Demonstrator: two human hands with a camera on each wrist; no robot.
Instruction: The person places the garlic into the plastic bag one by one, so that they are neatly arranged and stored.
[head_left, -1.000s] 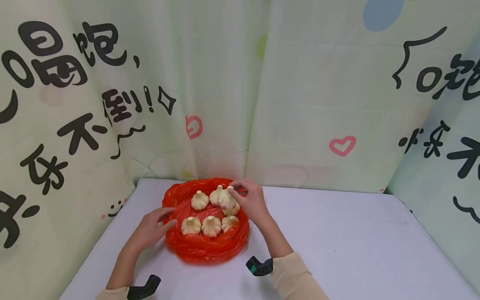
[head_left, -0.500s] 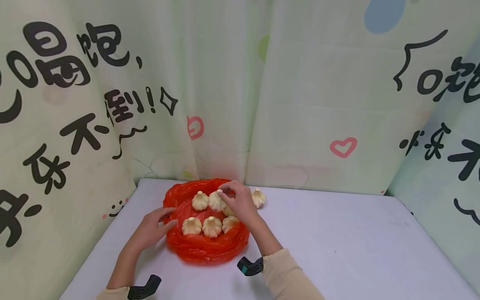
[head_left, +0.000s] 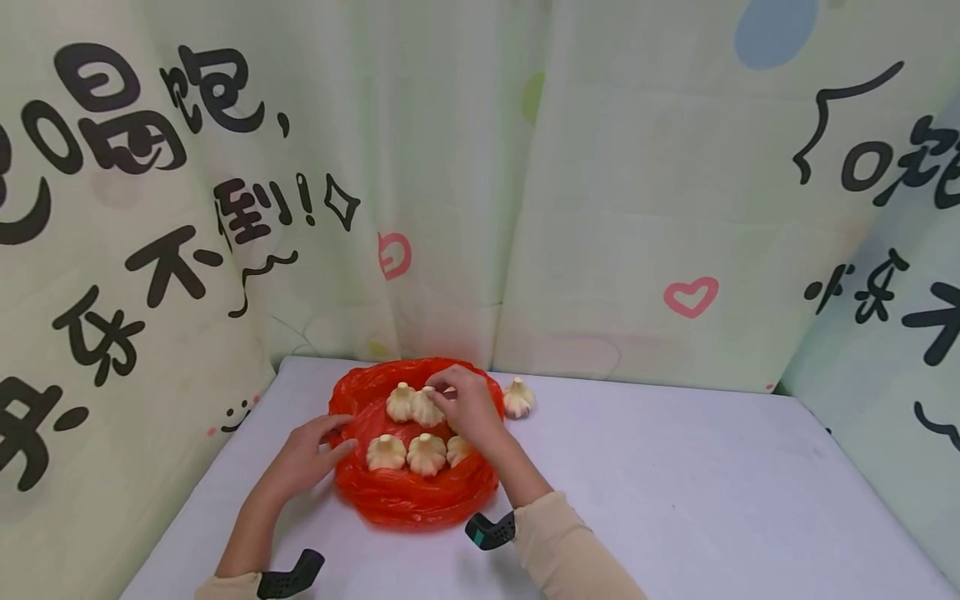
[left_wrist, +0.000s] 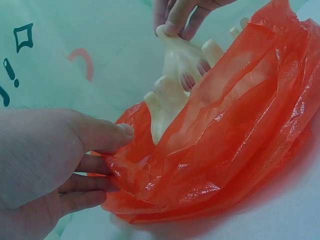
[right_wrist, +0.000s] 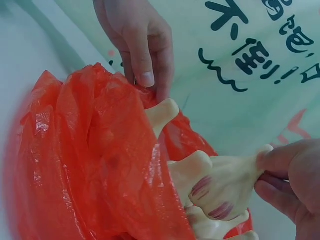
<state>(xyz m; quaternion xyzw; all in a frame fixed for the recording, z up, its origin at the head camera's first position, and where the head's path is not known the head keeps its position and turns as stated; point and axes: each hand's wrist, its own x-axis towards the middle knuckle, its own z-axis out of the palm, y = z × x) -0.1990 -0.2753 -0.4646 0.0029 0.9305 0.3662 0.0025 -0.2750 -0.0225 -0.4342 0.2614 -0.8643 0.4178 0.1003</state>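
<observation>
A red plastic bag (head_left: 408, 504) with a rolled-down rim lies on the table, holding several garlic bulbs (head_left: 426, 455). At its left side, my left hand (head_left: 300, 454) holds the rim, thumb (left_wrist: 117, 136) over the edge and fingers against the outside. My right hand (head_left: 471, 408) pinches a purple-streaked garlic bulb (right_wrist: 227, 187) by its stem, over the back of the bag. In the head view this bulb overlaps the one beside it. Another garlic bulb (head_left: 519, 398) sits on the table just right of the bag. The right hand hides part of the bag's contents.
The white table (head_left: 675, 500) stretches away to the right of the bag. Behind it hangs a pale curtain (head_left: 600, 250) with printed black characters and pink hearts. Black wrist devices (head_left: 491, 531) sit on both wrists.
My right hand has let go of one garlic bulb on the table to the bag's right, then moved left and taken another by its stem, lifting it slightly leftward. The left hand stays at the rim.
</observation>
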